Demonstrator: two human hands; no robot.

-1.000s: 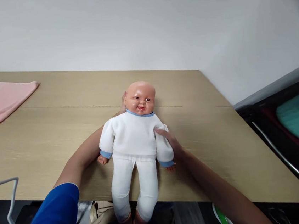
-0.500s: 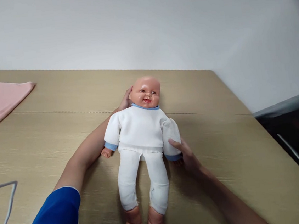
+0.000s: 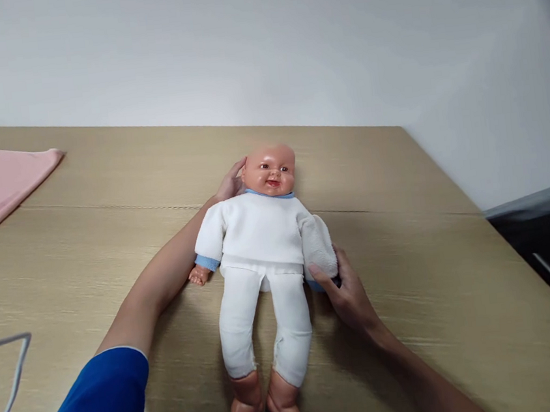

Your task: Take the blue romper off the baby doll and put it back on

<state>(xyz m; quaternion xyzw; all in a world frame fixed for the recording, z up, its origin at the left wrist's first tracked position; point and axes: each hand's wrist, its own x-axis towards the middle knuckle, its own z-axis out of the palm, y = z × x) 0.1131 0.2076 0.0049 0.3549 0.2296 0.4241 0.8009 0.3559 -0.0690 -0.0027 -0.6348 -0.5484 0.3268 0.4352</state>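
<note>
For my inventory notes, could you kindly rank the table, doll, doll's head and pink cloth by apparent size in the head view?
1. Table
2. Doll
3. Pink cloth (visible part only; the picture edge cuts it)
4. Doll's head

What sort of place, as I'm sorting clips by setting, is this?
An indoor room, perhaps an office or training room; the pictures don't settle which. A wood-toned table stands before a pale wall, with a pink cloth on it and a doll near its front edge.
</note>
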